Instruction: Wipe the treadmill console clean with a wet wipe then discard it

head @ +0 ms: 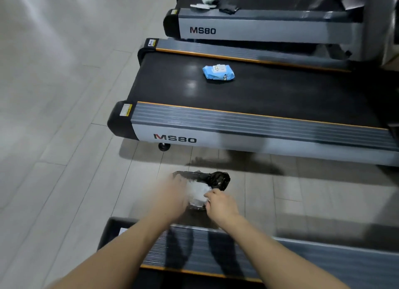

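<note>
Pale plank floor (54, 137) fills the room, and three treadmills lie across it in a row. The middle treadmill (248, 90) takes up most of the view, its black belt bare apart from a blue pack of wet wipes (218, 73) lying flat near the centre. The far treadmill (269, 23) carries a scatter of wrappers and dark bits on its belt. The near treadmill (216, 252) shows only its ribbed side rail, right under the person's arms. No console is in sight from here.

On the floor between the near and middle machines sits a small black rubbish bag (216, 178), its mouth open. The used white wipe (197, 195) is bunched in that mouth. The left hand (172, 196) is blurred, fingers spread around the bag's left edge; I cannot tell how firmly it grips. The right hand (220, 204) is curled, fingertips pinched on the wipe or the bag's rim beside it.

This looks like the discarding step, near the end of the job. Done well, one hand would hold the rim wide while the other pushes the wipe right down inside, so nothing damp is left hanging over the edge or touching the floor.

"MS80" is printed on the side of the middle and far machines, the M in red. Small yellow warning stickers sit on the rail ends; their text is too small to read, as is the print on the wipes pack.
</note>
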